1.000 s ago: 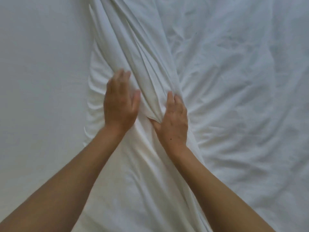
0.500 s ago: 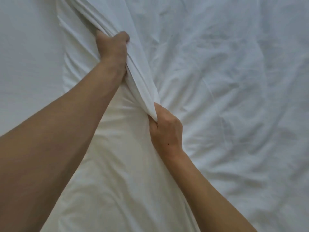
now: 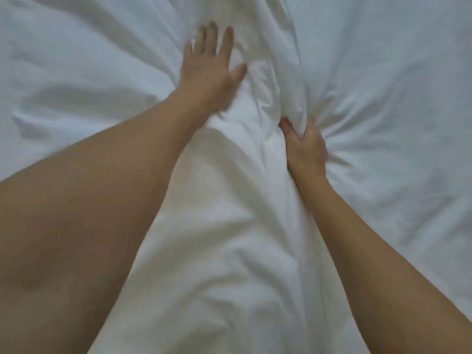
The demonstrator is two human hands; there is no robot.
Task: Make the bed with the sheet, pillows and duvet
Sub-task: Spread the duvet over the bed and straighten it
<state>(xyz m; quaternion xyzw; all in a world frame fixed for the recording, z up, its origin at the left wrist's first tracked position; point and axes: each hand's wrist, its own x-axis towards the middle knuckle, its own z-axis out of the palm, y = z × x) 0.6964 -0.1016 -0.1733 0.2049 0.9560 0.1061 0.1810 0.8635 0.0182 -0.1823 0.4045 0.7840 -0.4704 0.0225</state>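
Left hand (image 3: 209, 72) blurred, fingers spread, right hand (image 3: 305, 149) gripping bunched sheet (image 3: 275, 98), fingertips buried.

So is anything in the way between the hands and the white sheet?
Nothing visible is in the way. The left hand is spread with straight fingers against the white sheet, and the right hand has its fingers curled round a bunched fold of it. Both are already touching the cloth.

sheet (image 3: 229, 251): white woven cloth | finish: matt | surface: soft, creased, bunched folds
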